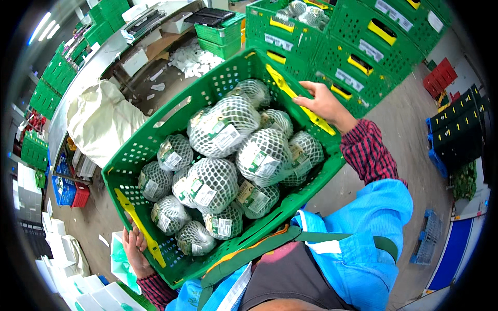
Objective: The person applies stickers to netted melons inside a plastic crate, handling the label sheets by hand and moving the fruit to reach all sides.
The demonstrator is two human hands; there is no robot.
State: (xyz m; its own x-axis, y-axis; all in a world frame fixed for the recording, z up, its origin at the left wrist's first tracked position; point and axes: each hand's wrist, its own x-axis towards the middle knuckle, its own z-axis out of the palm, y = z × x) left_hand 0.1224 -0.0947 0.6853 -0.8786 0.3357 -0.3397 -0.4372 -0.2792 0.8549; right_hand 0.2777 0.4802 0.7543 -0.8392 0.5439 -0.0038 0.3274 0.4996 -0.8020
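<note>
I hold a green plastic crate (155,137) up against my body, tilted. Several round green vegetables in white foam netting with labels (223,155) fill it. My left hand (136,249) grips the crate's near-left end by its yellow handle bar (140,228). At the far-right end, my right hand (324,103) grips the other yellow handle bar (298,101). My sleeves are red plaid under a blue vest.
Stacked green crates (363,46) with yellow handles stand just beyond my right hand, one holding more netted produce (306,13). A cream sack (101,122) lies left. Black and blue crates (459,132) stand at right. Paper scraps (194,59) litter the floor.
</note>
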